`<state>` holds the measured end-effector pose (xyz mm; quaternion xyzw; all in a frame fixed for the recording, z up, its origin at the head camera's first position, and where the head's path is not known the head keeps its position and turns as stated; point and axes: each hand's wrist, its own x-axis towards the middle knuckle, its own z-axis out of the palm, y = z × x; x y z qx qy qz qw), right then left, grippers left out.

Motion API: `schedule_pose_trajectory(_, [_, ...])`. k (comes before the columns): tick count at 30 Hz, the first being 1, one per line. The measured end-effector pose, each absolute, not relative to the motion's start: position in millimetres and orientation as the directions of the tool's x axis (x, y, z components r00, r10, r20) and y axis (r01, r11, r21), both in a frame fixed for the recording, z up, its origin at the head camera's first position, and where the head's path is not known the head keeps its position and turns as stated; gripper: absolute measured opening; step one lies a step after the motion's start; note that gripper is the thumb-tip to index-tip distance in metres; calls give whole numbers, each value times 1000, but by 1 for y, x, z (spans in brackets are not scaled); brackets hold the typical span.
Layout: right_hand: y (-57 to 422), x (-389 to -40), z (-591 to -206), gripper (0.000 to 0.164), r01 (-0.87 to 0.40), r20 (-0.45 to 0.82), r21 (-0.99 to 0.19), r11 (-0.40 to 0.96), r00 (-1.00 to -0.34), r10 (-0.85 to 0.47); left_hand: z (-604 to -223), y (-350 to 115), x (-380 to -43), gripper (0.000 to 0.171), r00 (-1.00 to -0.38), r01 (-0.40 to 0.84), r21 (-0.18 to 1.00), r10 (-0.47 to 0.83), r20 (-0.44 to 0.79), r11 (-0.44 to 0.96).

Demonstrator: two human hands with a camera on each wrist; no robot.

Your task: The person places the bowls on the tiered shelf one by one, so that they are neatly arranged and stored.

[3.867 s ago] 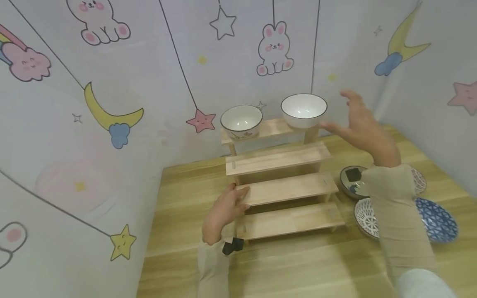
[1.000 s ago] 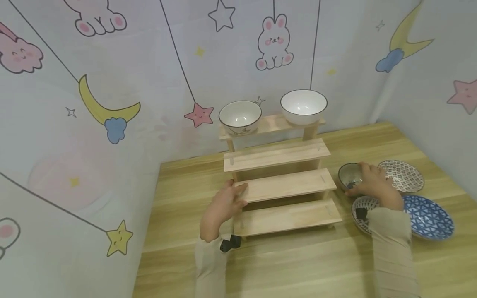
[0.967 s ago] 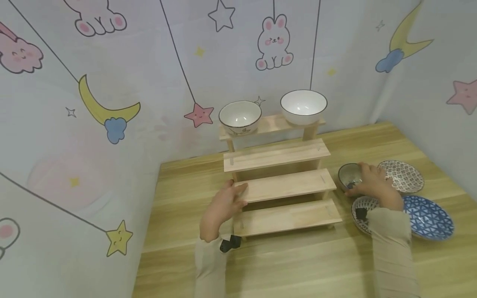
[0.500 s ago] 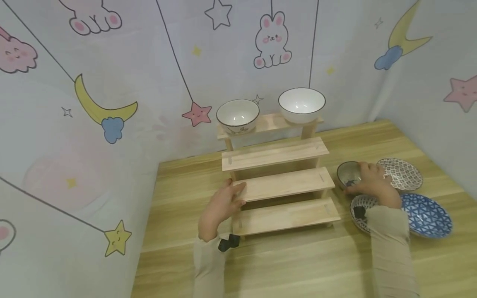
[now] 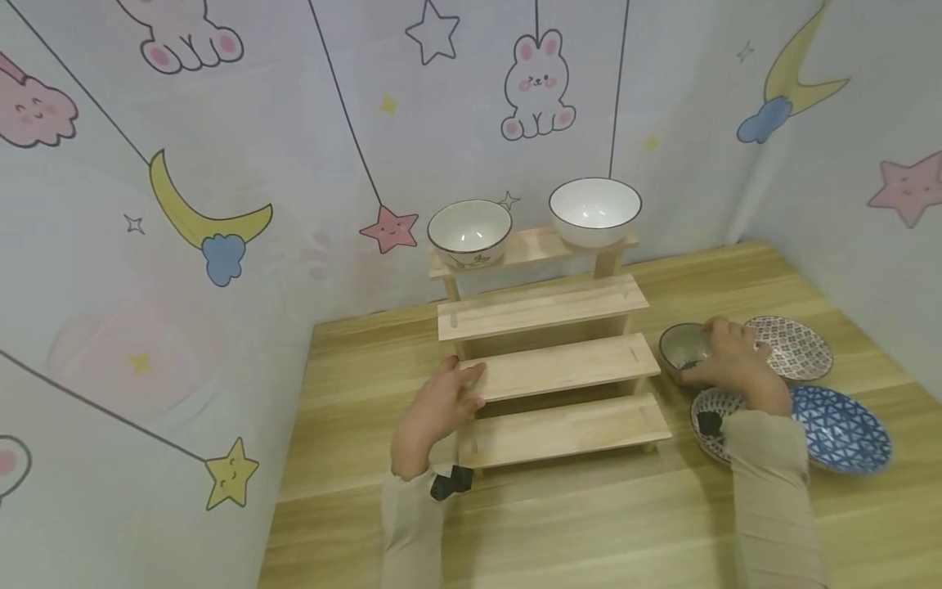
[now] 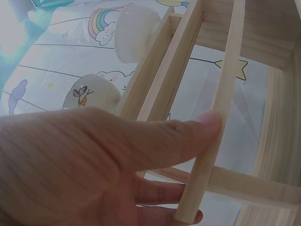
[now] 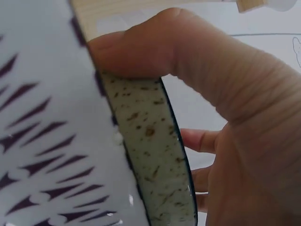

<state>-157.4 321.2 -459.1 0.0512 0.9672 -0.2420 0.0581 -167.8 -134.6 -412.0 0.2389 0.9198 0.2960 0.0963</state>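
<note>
A wooden four-tier display stand point(image 5: 545, 309) stands on the table in the head view. My left hand point(image 5: 432, 415) holds the left end of its second-lowest shelf. In the left wrist view the thumb point(image 6: 188, 136) lies on that shelf board point(image 6: 221, 113), with fingertips showing at its other side. To the right of the stand, my right hand point(image 5: 738, 366) grips the rim of a grey-green bowl point(image 5: 680, 348). The right wrist view shows the thumb on its speckled outside point(image 7: 146, 136) and fingers across the rim. A white patterned bowl point(image 7: 56, 141) fills the near side there.
Two white bowls with dark rims, one on the left point(image 5: 469, 231) and one on the right point(image 5: 596, 209), sit on the top shelf. By my right arm lie a blue-patterned dish point(image 5: 842, 433), a brown-patterned plate point(image 5: 795, 348) and a partly hidden patterned bowl point(image 5: 714, 402). Printed cloth walls point(image 5: 309, 123) surround the table.
My right hand has come down from beside the right white bowl to the grey-green bowl. In the last half second that bowl has shifted slightly left with it. My left hand has stayed put.
</note>
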Motion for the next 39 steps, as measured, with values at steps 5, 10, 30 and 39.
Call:
schedule_pose_trajectory(5, [321, -156, -458, 101, 101, -96, -490, 866, -994, 61, -412, -134, -167, 56, -871, 367, 597, 489, -49, 713])
schedule_pose_trajectory(10, [321, -155, -456, 104, 55, -46, -540, 840, -998, 36, -411, -134, -167, 55, -873, 363, 606, 486, -44, 708])
schedule_pose_trajectory(30, [313, -135, -422, 107, 8, 36, -579, 815, -999, 35, -413, -135, -168, 55, -869, 378, 592, 493, -37, 712])
schedule_pose_trajectory(39, [310, -125, -408, 112, -3, 72, -572, 820, -996, 46, -411, -136, -167, 54, -869, 368, 604, 492, -46, 707])
